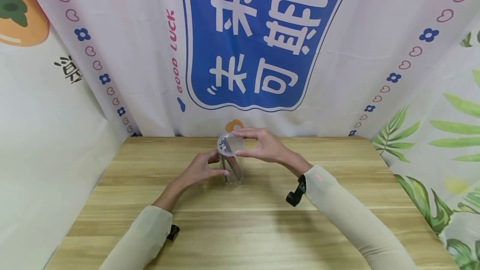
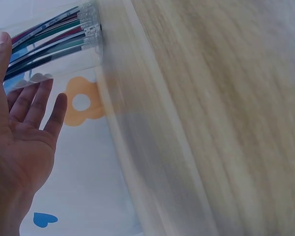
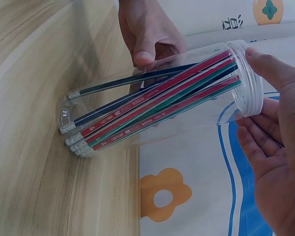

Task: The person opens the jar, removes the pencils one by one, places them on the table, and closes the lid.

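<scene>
A clear plastic jar stands upright at the far side of the wooden table. Inside lean several pencils, red, green and dark, their eraser ends at the jar's base. My left hand holds the jar's side from the left, thumb in front and fingers behind. On top sits a translucent round lid, at the jar's mouth. With thumb and fingers on opposite sides of its rim, my right hand grips the lid from the right.
Behind the table hangs a white printed curtain with a blue panel, close behind the jar. Leaf-patterned cloth covers the right side, and pale cloth the left. Each wrist carries a black camera mount.
</scene>
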Demonstrator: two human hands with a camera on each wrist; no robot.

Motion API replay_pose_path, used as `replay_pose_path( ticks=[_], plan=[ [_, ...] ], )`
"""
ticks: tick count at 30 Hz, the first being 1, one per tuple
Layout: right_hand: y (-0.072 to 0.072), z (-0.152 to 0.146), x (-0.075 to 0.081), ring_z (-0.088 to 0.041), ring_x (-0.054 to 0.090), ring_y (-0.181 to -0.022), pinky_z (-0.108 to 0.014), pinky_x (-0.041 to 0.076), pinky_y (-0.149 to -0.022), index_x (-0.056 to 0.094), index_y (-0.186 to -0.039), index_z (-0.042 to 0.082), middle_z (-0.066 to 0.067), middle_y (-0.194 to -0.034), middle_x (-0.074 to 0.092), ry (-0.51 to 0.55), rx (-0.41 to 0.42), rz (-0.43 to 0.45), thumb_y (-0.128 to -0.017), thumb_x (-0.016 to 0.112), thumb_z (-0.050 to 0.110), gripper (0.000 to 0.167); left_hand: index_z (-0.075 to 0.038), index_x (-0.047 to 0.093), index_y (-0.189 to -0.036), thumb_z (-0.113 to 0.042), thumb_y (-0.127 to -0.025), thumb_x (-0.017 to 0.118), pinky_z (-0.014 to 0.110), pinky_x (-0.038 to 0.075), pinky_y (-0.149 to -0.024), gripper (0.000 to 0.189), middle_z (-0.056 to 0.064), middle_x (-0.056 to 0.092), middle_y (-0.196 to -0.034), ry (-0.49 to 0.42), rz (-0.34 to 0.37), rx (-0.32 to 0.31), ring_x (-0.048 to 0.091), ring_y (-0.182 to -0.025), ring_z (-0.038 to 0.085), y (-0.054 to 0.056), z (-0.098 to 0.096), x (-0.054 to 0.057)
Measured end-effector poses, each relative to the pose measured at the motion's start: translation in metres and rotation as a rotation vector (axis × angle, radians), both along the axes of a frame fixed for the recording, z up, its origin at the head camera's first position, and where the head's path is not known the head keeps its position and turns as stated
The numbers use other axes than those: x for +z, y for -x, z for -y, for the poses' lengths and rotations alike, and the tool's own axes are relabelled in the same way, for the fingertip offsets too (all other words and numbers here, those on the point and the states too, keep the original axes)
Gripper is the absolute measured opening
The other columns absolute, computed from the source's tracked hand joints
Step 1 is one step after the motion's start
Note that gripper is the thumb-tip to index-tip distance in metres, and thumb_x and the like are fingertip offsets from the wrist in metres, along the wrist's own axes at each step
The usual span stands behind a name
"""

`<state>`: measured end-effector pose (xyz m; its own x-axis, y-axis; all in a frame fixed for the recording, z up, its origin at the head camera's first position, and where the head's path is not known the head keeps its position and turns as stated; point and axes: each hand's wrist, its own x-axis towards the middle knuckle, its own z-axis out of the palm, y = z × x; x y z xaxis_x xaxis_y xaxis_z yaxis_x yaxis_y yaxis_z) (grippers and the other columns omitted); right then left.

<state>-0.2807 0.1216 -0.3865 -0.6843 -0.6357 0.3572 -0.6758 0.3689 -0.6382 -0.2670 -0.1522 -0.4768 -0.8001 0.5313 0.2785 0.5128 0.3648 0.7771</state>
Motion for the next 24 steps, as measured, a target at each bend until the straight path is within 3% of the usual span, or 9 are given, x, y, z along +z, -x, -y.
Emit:
replay_pose_path(
  ticks=[6,17,24],
  plan=[
    [0.003,-0.001,0.0,-0.03,0.058,-0.14,-0.044,0.057,-0.107,0.068,-0.142,0.013,-0.009,-0.149,0.063,-0.004,0.007,0.024,-0.087,0.09,0.028,0.061,0.002,0.055,-0.15,-0.012,-0.085,0.091,0.051,0.057,-0.107,0.076,0.02,0.062,-0.147,-0.024,0.01,-0.025,0.066,-0.129,0.037,0.001,0.0,0.001],
    [0.011,-0.003,0.003,-0.03,0.06,-0.137,-0.041,0.053,-0.113,0.069,-0.14,0.008,-0.013,-0.147,0.064,0.049,0.091,0.123,-0.088,0.089,0.015,0.057,0.002,0.056,-0.149,-0.012,-0.085,0.09,0.053,0.055,-0.109,0.074,0.019,0.062,-0.147,-0.046,0.036,-0.047,0.065,-0.129,0.037,0.001,0.0,0.003],
    [0.018,-0.005,0.003,-0.031,0.059,-0.138,-0.042,0.052,-0.114,0.067,-0.142,0.009,-0.015,-0.149,0.062,0.022,0.133,0.156,-0.088,0.088,0.014,0.058,0.002,0.056,-0.149,-0.011,-0.085,0.09,0.054,0.055,-0.109,0.073,0.019,0.063,-0.146,-0.047,0.035,-0.051,0.066,-0.128,0.037,0.001,0.001,0.003]
  ],
)
